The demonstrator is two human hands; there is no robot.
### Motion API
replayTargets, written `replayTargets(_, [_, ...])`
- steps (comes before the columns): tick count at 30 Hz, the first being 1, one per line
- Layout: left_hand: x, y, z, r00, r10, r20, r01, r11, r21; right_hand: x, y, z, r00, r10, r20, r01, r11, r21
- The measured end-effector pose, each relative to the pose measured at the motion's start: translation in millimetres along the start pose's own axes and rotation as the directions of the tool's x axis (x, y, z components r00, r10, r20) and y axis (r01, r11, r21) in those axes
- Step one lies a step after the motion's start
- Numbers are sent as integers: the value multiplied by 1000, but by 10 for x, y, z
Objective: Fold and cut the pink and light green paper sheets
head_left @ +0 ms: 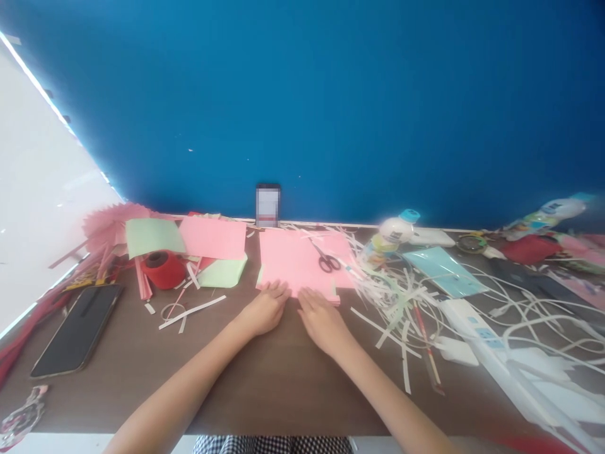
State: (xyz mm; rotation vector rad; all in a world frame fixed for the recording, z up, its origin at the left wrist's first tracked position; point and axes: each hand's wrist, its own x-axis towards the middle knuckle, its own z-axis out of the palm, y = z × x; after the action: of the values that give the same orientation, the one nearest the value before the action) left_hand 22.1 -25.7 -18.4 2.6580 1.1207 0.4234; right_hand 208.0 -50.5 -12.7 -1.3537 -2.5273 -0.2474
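Observation:
A pink paper sheet lies on the brown table in front of me. My left hand rests palm down at its near edge, fingers flat on the paper. My right hand lies beside it, fingers stretched out and pressing the same edge. Black-handled scissors lie on the far right part of the pink sheet. Neither hand holds anything.
A phone leans on the blue wall. At left are pink and green sheets, a red tape roll, a dark phone. At right are white paper strips, a glue bottle, a power strip and cables.

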Motion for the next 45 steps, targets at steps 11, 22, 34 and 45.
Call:
replayTargets(11, [-43,29,17,999,-38,-6,38,995,91,-265,16,16,983,176,44,-178,983,50])
replayTargets(22, [-125,63,44,979,-177,-96,191,968,162,-476,124,-32,970,242,12,-240,967,-87])
replayTargets(34, [-72,-59,-133,981,-128,-145,161,957,241,-314,528,-164,994,-109,-18,108,992,-71])
replayTargets(45, [-8,-203,-703,993,-110,-51,89,948,-304,-50,669,-887,936,294,195,-353,749,560])
